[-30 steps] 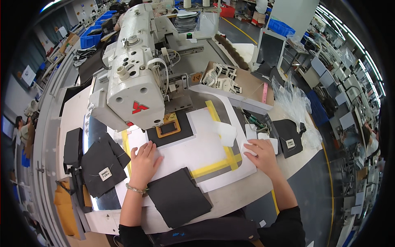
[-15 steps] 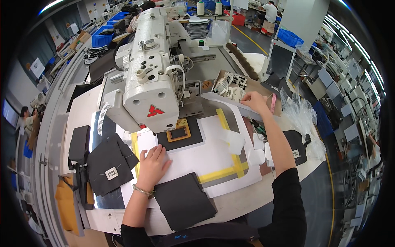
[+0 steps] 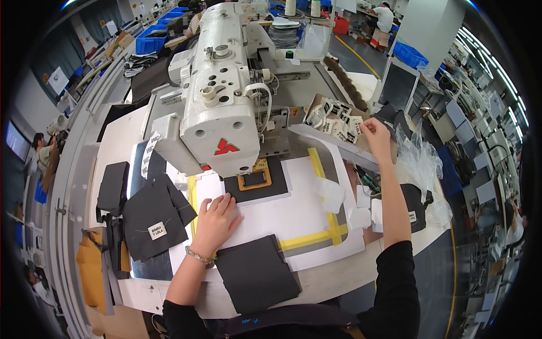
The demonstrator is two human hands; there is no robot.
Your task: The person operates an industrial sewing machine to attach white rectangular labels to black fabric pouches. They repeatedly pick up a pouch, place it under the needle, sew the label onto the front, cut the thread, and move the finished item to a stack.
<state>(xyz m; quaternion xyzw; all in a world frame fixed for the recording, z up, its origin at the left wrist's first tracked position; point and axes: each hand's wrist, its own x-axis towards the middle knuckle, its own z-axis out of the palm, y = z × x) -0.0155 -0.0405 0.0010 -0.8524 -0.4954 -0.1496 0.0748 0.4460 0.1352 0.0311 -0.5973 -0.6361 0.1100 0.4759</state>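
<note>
My left hand (image 3: 215,226) lies flat on a white sheet (image 3: 305,217), fingers spread, its fingertips near the edge of a black fabric piece (image 3: 265,189). On that piece, under the sewing machine head (image 3: 217,130), rests a small yellow frame (image 3: 255,176). At the right, my right hand (image 3: 377,138) is over an open cardboard box (image 3: 367,152) of white printed labels (image 3: 334,116). Its thumb and fingers pinch the edge of one label (image 3: 355,125). A stack of black fabric pieces (image 3: 257,274) lies close to my left wrist.
Black pieces, one with a white label (image 3: 157,230), lie at the left beside mustard fabric (image 3: 93,268). Yellow tape (image 3: 307,240) edges the sheet. White scraps (image 3: 330,194), a labelled black piece (image 3: 411,206) and clear plastic bags (image 3: 423,158) lie right. Other people work in the background.
My right hand has drawn back a little rightward in the box, and a label now shows at its fingertips. The whole view has shifted slightly; my left hand stays in place on the sheet.
</note>
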